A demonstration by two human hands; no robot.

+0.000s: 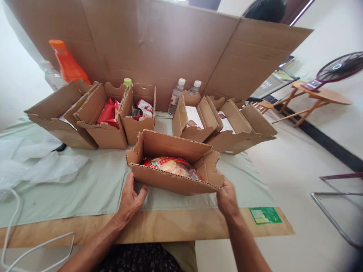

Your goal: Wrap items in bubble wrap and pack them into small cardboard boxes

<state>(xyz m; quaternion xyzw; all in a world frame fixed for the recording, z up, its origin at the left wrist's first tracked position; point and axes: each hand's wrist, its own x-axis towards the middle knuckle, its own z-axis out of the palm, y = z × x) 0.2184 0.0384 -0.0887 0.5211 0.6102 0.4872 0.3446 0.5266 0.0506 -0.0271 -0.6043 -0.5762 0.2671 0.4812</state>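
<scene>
head view: box [174, 166], open cardboard, snack bag [170, 165] inside; sits between both hands. left hand [131, 198] grips its near-left corner, right hand [227, 198] clamps its near-right corner. likely light, stiff-walled, flaps bendable; best held at corners.

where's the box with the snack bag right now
In the head view the cardboard box sits at the table's near centre on the pale green cloth, held between the left hand and right hand, in front of the row of boxes.
</scene>
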